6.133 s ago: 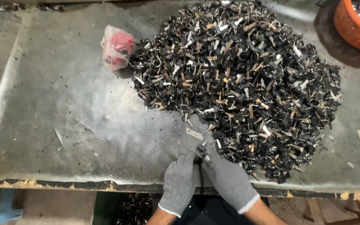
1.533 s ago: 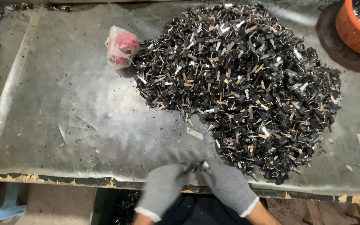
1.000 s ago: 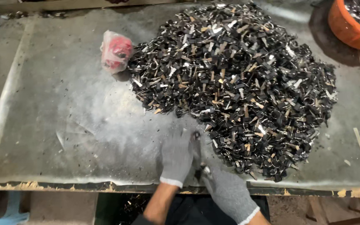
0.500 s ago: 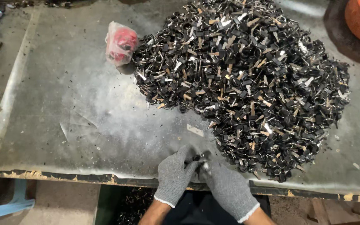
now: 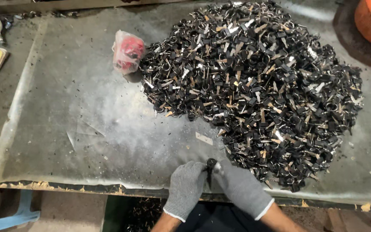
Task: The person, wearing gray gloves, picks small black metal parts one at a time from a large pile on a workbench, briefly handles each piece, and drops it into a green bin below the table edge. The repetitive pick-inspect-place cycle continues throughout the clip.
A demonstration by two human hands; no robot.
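Head view: my left hand (image 5: 186, 187) and right hand (image 5: 241, 189), both gloved, pinch one small black clip (image 5: 210, 165) between their fingertips at the counter's (image 5: 65, 129) near edge — just beside the pile (image 5: 254, 86).

A single head-worn camera looks steeply down, fairly close, over the grey worktable (image 5: 65, 141) from its near edge.
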